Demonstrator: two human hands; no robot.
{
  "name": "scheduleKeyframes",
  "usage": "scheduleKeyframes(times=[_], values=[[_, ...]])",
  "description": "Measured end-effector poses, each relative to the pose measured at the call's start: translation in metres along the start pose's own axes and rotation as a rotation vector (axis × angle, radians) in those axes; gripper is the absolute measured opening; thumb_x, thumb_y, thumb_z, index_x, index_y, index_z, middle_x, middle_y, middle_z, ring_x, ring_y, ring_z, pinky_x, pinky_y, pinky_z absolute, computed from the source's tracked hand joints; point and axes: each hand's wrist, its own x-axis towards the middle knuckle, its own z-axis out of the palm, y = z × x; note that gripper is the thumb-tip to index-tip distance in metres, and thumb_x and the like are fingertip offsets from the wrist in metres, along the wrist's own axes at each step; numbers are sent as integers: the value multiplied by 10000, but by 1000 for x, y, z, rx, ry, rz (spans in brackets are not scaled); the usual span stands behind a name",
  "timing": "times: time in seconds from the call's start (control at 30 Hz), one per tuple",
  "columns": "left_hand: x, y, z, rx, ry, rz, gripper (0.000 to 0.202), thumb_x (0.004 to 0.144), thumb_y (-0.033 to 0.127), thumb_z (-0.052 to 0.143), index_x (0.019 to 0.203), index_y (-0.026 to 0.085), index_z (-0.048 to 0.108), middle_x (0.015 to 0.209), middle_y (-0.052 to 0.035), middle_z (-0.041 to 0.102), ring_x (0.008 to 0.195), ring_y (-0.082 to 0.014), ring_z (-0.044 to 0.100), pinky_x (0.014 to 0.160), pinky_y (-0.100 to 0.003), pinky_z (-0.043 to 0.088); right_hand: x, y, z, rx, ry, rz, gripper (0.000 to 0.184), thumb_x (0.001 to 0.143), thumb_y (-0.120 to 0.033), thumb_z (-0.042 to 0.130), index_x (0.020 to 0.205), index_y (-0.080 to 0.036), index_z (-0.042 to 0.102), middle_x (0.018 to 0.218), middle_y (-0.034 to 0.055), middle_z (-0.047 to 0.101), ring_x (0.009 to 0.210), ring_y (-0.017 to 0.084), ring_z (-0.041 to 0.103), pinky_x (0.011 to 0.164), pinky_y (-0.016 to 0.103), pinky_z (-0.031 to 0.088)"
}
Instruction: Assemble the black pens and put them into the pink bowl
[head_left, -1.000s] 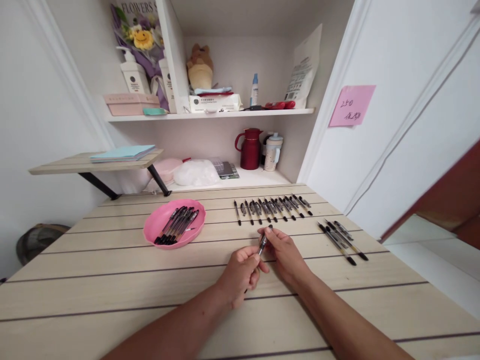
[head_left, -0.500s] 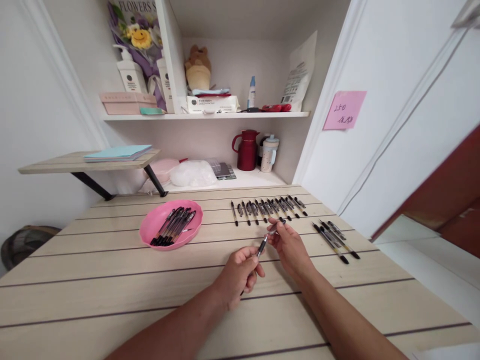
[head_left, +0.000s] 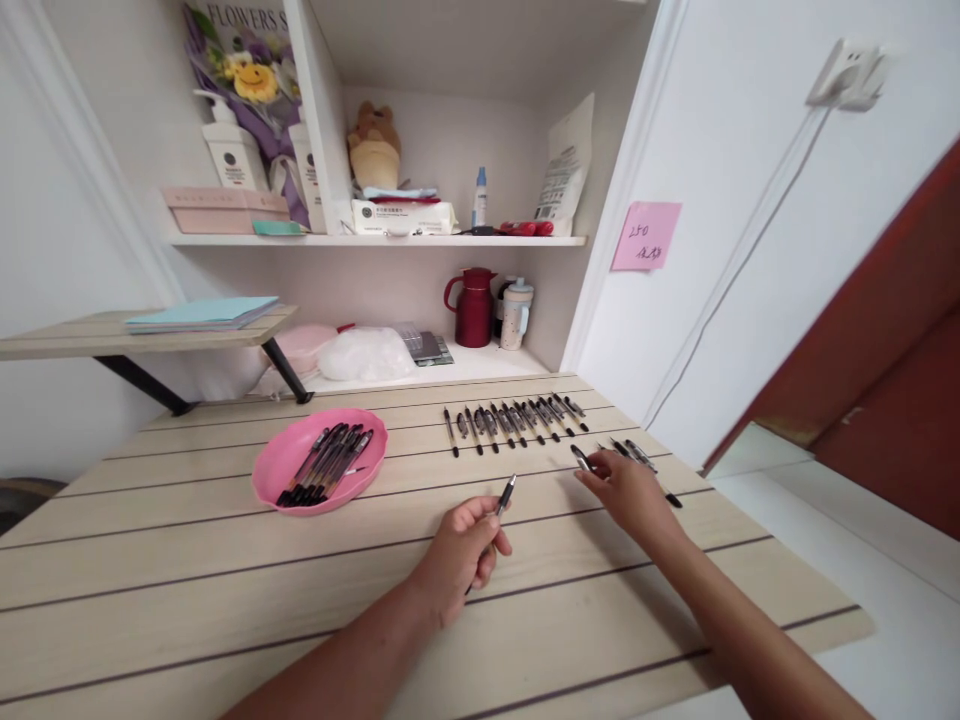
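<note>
Left hand (head_left: 461, 555) gripping uncapped pen (head_left: 507, 495); right hand (head_left: 630, 490), nearer the tabletop's right edge (head_left: 735, 518), pinching cap (head_left: 580, 458); planks (head_left: 547, 525) between.

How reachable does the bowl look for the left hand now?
Probably reachable, yes: only tabletop shows between the left hand and the bowl, though that hand holds a pen.
</note>
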Motion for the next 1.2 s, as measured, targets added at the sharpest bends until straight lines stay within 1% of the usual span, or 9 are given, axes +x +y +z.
scheduleKeyframes(times=[0.07, 0.13, 0.27, 0.33, 0.5, 0.63, 0.87, 1.0, 1.2], values=[[0, 0, 0, 4, -2, 0, 355, 720, 336, 550, 1008, 132, 511, 625, 21, 533, 337, -2, 293, 335, -166, 139, 1, 13, -3, -268, -10, -29, 200, 739, -370, 508, 740, -187, 587, 728, 77, 651, 710, 224, 594, 568, 289, 360], [0, 0, 1, 9, -6, 3, 357, 719, 341, 552, 1006, 132, 513, 621, 22, 534, 335, -3, 292, 334, -167, 143, 1, 21, -2, -433, -34, -34, 204, 773, -346, 468, 735, -181, 582, 773, 95, 656, 753, 238, 597, 569, 292, 359], [-1, 0, 1, 11, 3, 7, 337, 729, 323, 537, 1006, 133, 509, 619, 25, 531, 333, -3, 288, 333, -169, 137, -1, 22, 4, -569, -60, -27, 222, 805, -327, 424, 781, -168, 578, 873, 117, 651, 805, 245, 593, 574, 298, 377], [-1, 0, 1, 10, 8, 3, 337, 730, 323, 537, 1007, 133, 507, 618, 25, 531, 331, -3, 284, 332, -170, 131, -2, 19, 5, -592, -66, -15, 247, 815, -335, 403, 809, -164, 581, 903, 124, 643, 808, 247, 592, 579, 307, 390], [0, 0, 0, 19, -5, -8, 329, 740, 325, 533, 1006, 133, 505, 622, 25, 529, 331, -3, 286, 329, -170, 137, -6, 15, 2, -577, -69, 50, 335, 818, -411, 356, 846, -169, 585, 897, 120, 633, 801, 254, 592, 620, 340, 411], [1, -1, 0, 20, -15, -4, 327, 742, 327, 534, 1005, 135, 504, 625, 27, 529, 331, -1, 283, 328, -168, 140, -11, 15, -2, -558, -63, 106, 340, 814, -415, 337, 828, -180, 582, 866, 112, 627, 787, 249, 592, 611, 336, 408], [0, 0, 1, 20, -14, -5, 337, 736, 322, 534, 1010, 130, 505, 621, 24, 529, 331, -3, 284, 328, -167, 141, -15, 23, -5, -518, -44, 81, 294, 793, -387, 358, 703, -199, 565, 796, 105, 640, 738, 254, 594, 546, 316, 376], [-1, 1, 2, 23, -6, -6, 329, 743, 310, 521, 1018, 130, 502, 626, 24, 528, 332, -1, 286, 327, -165, 138, -16, 27, -4, -521, -28, 86, 268, 785, -380, 373, 718, -210, 569, 789, 103, 640, 722, 251, 592, 539, 313, 369], [0, 1, 1, 41, -13, -10, 340, 749, 312, 515, 1032, 125, 498, 628, 23, 528, 333, -2, 292, 325, -164, 146, -21, 26, -8, -524, -12, 90, 264, 788, -385, 365, 737, -219, 563, 800, 93, 638, 735, 245, 587, 546, 308, 363]])
